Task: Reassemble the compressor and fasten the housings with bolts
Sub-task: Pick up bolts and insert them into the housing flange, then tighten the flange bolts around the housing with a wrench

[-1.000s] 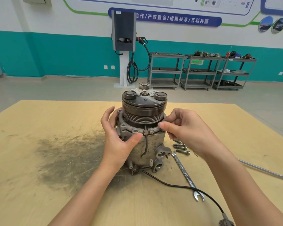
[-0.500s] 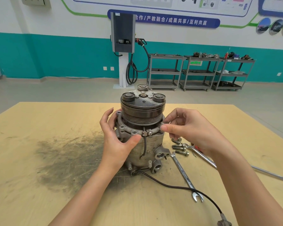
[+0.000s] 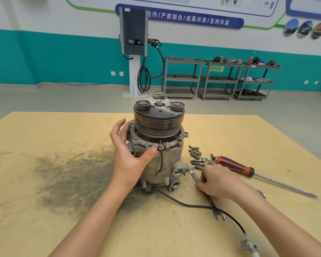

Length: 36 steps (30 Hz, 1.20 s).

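Compressor [image 3: 158, 145] upright; bolts [image 3: 195, 154] beside.

I'm looking into a vehicle training workshop: a charging post [image 3: 133, 32] with a coiled cable stands against the teal-and-white wall, under a banner [image 3: 180, 17] of Chinese slogans. Grey metal carts [image 3: 220, 78] carry car parts, and my wooden bench [image 3: 44, 210], smeared with dark grime, holds a spanner [image 3: 208, 196], bolts [image 3: 195, 154] and a screwdriver [image 3: 235, 166].
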Available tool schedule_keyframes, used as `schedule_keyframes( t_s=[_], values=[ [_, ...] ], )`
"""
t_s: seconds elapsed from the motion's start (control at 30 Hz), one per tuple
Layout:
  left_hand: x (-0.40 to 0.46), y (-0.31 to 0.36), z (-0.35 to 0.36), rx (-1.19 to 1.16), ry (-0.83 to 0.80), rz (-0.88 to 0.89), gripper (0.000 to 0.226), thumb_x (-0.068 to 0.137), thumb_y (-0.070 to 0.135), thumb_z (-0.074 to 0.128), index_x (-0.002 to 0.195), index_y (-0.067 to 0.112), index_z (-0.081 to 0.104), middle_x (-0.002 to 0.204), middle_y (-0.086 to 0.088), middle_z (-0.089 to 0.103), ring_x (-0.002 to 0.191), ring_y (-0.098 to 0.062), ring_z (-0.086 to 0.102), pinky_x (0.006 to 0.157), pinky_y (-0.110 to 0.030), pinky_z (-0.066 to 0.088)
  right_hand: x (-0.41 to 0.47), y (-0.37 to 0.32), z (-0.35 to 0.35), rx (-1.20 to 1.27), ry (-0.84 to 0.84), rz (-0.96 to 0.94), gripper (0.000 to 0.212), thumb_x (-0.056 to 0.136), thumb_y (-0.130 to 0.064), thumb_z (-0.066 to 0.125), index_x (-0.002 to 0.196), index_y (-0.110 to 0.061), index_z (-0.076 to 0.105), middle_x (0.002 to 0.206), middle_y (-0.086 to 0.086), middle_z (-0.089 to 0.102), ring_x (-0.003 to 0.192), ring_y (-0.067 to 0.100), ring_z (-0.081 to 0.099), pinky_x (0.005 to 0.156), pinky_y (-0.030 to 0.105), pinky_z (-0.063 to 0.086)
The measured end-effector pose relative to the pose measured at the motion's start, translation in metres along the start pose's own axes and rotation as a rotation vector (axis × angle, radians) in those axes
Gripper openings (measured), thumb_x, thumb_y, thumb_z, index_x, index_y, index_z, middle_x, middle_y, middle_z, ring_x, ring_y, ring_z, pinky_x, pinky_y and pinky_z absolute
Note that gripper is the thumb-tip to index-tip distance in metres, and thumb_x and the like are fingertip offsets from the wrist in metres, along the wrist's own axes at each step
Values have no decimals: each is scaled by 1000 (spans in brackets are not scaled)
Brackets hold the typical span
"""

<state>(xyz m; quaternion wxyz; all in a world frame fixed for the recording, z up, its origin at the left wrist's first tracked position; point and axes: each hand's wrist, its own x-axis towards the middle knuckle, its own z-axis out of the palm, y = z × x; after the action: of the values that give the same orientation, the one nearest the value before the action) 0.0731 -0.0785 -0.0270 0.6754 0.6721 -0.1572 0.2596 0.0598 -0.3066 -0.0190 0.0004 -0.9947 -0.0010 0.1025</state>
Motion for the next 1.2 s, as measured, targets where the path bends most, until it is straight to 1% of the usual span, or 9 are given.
schedule_keyframes(
  t_s=[0.2, 0.43, 0.57, 0.67, 0.73, 0.87, 0.97, 1.07, 1.2],
  values=[
    [0, -1, -1, -3, -9, 6, 86, 64, 50, 73, 132, 45, 22, 143, 3, 43, 131, -9, 47, 105, -18, 42, 2, -8, -1, -111, 39, 12, 28, 83, -34, 58, 65, -19, 43, 73, -4, 48, 67, 17, 51, 49, 25, 35],
    [0, 1, -1, -6, -4, 9, 86, 64, 50, 73, 133, 43, 23, 138, 15, 43, 128, 3, 47, 100, -10, 39, 2, -1, -33, 18, 203, 37, 20, 95, -33, 43, 81, -19, 47, 72, -4, 49, 64, 15, 49, 51, 27, 34],
    [0, 1, -1, -12, -2, 1, 86, 64, 50, 73, 133, 44, 22, 138, 16, 41, 126, 8, 46, 98, -7, 38, -2, 13, -71, 654, 305, -29, 25, 101, -25, 38, 87, -10, 53, 68, 1, 51, 56, 16, 44, 50, 27, 33],
    [0, 1, -1, -13, -2, -1, 86, 64, 50, 73, 133, 44, 23, 139, 16, 41, 126, 9, 45, 97, -7, 39, -10, 13, -90, 1310, 180, -170, 27, 103, -19, 37, 81, -9, 49, 51, -3, 35, 41, 10, 26, 37, 20, 22],
    [0, 1, -1, -10, 0, 0, 85, 64, 50, 74, 133, 44, 23, 140, 15, 41, 126, 9, 45, 96, -6, 38, -11, 10, -96, 1552, 75, -287, 32, 104, -22, 36, 76, -13, 49, 49, -4, 27, 38, 8, 22, 35, 19, 17],
    [0, 0, -2, -2, 0, 3, 85, 64, 50, 74, 132, 46, 23, 139, 16, 41, 128, 6, 45, 99, -8, 38, -10, 2, -97, 1819, -120, -397, 32, 97, -31, 44, 71, -14, 53, 46, -6, 26, 35, 6, 25, 34, 18, 19],
    [0, 1, -1, -1, 2, 7, 84, 65, 48, 74, 132, 45, 24, 139, 16, 42, 127, 8, 45, 98, -8, 38, -9, -2, -95, 1840, -164, -375, 27, 91, -31, 48, 73, -13, 56, 44, -6, 29, 34, 6, 28, 33, 17, 25],
    [0, -1, -1, -2, 1, 11, 84, 65, 47, 74, 133, 45, 25, 139, 16, 42, 127, 6, 46, 99, -10, 40, -8, 0, -93, 1851, -167, -356, 21, 92, -24, 46, 83, -9, 57, 48, -3, 34, 37, 8, 33, 37, 18, 26],
    [0, -2, -1, -5, 3, 7, 84, 65, 46, 74, 133, 45, 25, 140, 12, 43, 128, 0, 48, 100, -12, 41, -13, 4, -95, 1973, -338, -449, 14, 89, -15, 44, 92, -9, 57, 61, 0, 43, 47, 9, 40, 42, 18, 35]
  ],
)
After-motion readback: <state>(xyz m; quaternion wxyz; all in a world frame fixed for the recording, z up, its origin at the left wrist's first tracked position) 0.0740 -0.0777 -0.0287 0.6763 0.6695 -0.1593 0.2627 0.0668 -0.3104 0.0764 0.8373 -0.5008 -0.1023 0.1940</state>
